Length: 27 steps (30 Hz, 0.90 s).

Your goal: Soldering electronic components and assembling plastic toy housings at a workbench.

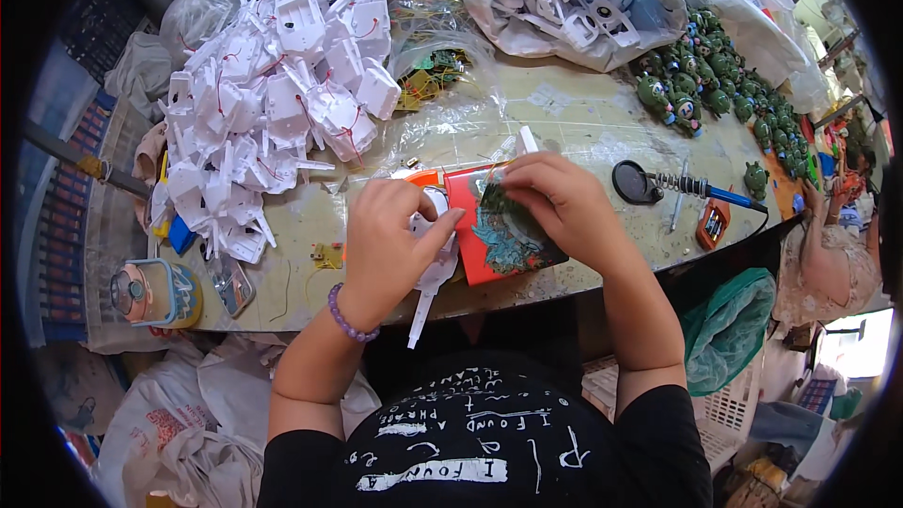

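My left hand [390, 226] is closed on a white plastic toy housing [433, 280], whose narrow stem points toward me. An orange piece [423, 178] shows just beyond that housing. My right hand [572, 212] is over a red box [477, 261] with a dark, teal-patterned top. Its thumb and fingers come together near the box's far edge; whatever they pinch is too small or hidden to name. Behind the box, a short white stick-like piece [527, 139] lies near my right fingers.
White housings with red wires [282, 99] pile up at left. Circuit boards [428, 80] lie in clear plastic beyond. A sack [499, 33] holds white parts. Green figures [715, 85], a blue-handled soldering iron [691, 186] and a black round dish [636, 182] are right. Another person [828, 259] sits far right.
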Motion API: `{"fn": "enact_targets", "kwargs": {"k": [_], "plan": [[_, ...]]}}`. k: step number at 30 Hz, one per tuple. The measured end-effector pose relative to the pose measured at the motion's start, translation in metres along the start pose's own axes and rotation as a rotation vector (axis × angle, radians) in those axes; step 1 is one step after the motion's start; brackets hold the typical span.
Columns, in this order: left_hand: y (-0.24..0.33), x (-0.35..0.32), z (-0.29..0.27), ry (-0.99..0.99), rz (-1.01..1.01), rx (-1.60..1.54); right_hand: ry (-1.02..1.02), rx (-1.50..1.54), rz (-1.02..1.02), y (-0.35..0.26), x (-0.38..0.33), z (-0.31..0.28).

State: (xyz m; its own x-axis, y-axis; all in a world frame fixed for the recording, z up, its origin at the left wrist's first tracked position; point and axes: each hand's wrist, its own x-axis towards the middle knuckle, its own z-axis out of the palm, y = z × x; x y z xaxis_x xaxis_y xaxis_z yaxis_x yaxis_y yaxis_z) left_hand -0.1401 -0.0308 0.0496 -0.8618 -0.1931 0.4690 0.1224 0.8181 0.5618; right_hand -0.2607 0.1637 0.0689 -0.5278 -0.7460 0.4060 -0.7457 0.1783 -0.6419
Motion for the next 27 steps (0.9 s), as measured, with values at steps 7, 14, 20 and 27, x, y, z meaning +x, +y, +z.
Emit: {"fn": "enact_targets", "kwargs": {"k": [7, 14, 20, 27], "plan": [[0.000, 0.008, 0.006, 0.002, -0.055, 0.010, -0.087, -0.112, -0.154, 0.006, 0.003, 0.002], [0.003, 0.010, 0.009, -0.020, -0.067, -0.015, -0.052, -0.033, -0.086, 0.008, 0.033, 0.008], [0.000, 0.005, 0.007, -0.014, -0.045, -0.033, -0.312, 0.086, -0.013, 0.013, 0.063, 0.018], [0.000, 0.000, 0.001, 0.015, -0.018, -0.096, -0.267, 0.173, 0.137, -0.020, 0.040, 0.011]]}}
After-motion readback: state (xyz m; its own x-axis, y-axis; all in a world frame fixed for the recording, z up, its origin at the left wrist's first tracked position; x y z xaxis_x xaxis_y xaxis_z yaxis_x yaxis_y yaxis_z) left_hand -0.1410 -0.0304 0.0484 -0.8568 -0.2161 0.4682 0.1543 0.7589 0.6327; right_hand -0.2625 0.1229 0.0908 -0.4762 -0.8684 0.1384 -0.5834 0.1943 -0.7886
